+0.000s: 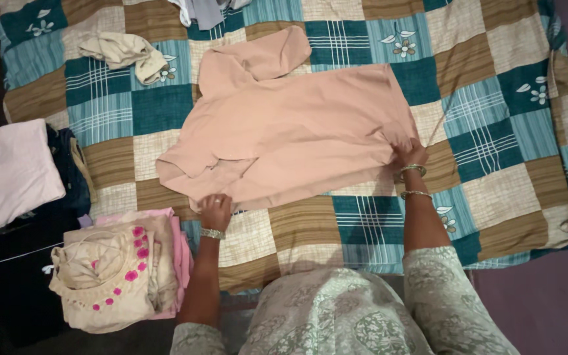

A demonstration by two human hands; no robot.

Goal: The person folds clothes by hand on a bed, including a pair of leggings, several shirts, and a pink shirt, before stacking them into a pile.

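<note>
Both hands pin one peach garment (pixel 297 131) spread flat on the patchwork bedspread (pixel 494 98): the left hand (pixel 216 210) pinches its near hem, the right hand (pixel 410 155) grips its side edge. Left of the left hand's grip, the folded clothes pile (pixel 123 269) sits close and might be knocked. Beyond both grips, the loose sleeve could bunch if the cloth is pulled unevenly.

the peach garment (pixel 297 131) is covering the middle of the bedspread (pixel 494 85). a crumpled beige cloth (pixel 123 52) is sitting near the far left corner. the right side is lying open.
</note>
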